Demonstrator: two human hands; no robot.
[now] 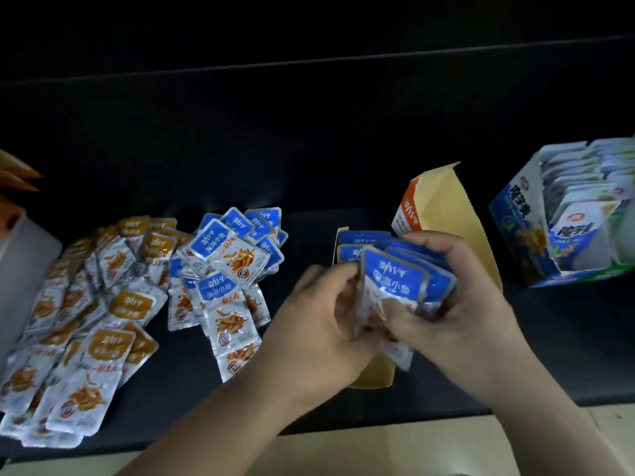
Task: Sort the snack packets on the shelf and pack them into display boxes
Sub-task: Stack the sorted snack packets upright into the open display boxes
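Both my hands hold a stack of blue-labelled snack packets [395,280] over an open cardboard display box [457,218]. My right hand [457,304] grips the stack from the right side, fingers curled over its top. My left hand [326,314] pinches the stack's left edge. More blue packets [357,238] stand inside the box behind the stack. A loose pile of blue packets [230,269] lies on the dark shelf to the left, and a bigger pile of orange-labelled packets [89,321] lies further left.
A blue and white display box [515,214] filled with other packets stands at the right. A pale container [20,269] sits at the far left edge, with orange items above it. The shelf's front edge [378,424] runs below my forearms.
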